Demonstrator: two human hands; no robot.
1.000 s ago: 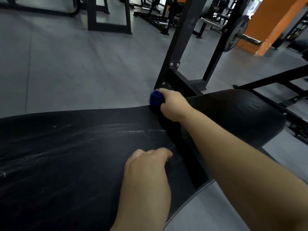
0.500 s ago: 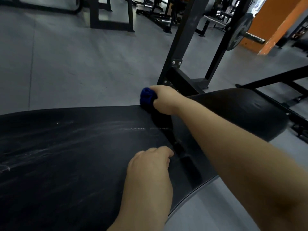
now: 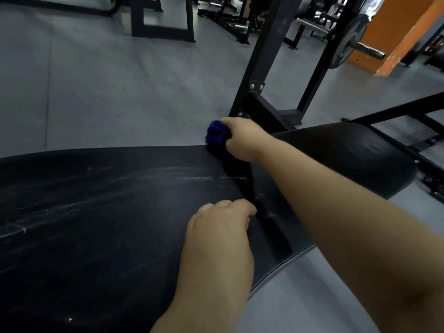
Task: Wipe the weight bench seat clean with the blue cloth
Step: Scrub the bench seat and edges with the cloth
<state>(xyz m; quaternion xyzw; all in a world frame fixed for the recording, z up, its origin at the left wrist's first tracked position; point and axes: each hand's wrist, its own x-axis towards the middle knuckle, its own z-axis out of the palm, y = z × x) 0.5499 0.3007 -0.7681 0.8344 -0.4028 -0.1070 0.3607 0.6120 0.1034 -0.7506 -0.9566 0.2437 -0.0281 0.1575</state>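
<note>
The black weight bench has a long pad (image 3: 96, 212) on the left and a seat pad (image 3: 348, 159) on the right, with a gap between them. Pale streaks run across the long pad. My right hand (image 3: 242, 140) grips the bunched blue cloth (image 3: 216, 133) and presses it on the far edge of the bench, right at the gap. My left hand (image 3: 221, 231) rests on the long pad near the gap, its fingers loosely curled and holding nothing.
A black rack upright (image 3: 262, 56) rises just behind the cloth, bolted to the bench frame. A barbell with a plate (image 3: 348, 42) hangs at the back right beside an orange column (image 3: 403, 32). Grey floor (image 3: 108, 92) lies beyond the bench, with more machines at the back.
My right hand with the blue cloth has slid a little to the left along the far edge of the bench. My left hand has stayed in place.
</note>
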